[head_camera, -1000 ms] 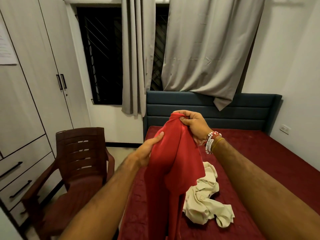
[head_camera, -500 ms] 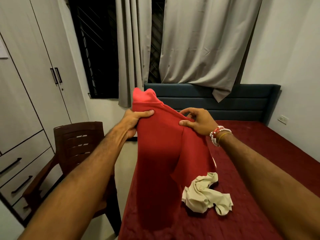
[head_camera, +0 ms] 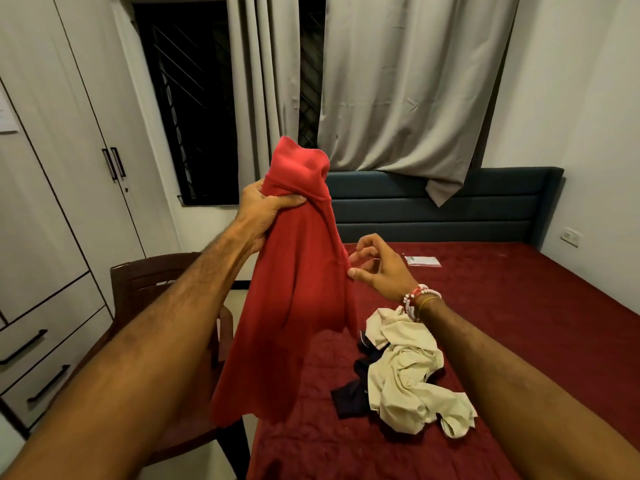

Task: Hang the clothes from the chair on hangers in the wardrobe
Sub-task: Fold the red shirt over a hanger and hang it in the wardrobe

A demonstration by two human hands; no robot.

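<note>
My left hand (head_camera: 266,209) grips a soft red shirt (head_camera: 294,306) in a bunch near its top, up in the air between the brown plastic chair (head_camera: 149,282) and the bed with the dark red cover (head_camera: 536,306). A bit of the shirt pokes up above my fist, and the rest hangs down loose. My right hand (head_camera: 377,268) is just beside the red shirt's right edge, with its fingers loosely bent, and it holds nothing that I can see. I think the step now is to shake the shirt out and find its neck and shoulders, so a hanger can go in. To do it well, I would pinch one shoulder with the right hand. Then I would slide the left hand to the other shoulder, so the shirt hangs flat and wide, not in a twist. Soft cloth slips, so the pinch should be firm. A crumpled cream-coloured garment (head_camera: 405,372) lies on the bed with a dark blue piece of cloth (head_camera: 351,401) partly under it, and I think they wait their turn. The tall white wardrobe with black handles (head_camera: 62,168) stands on the left, doors shut. I see no hanger, so I would have to open a door and get one.
</note>
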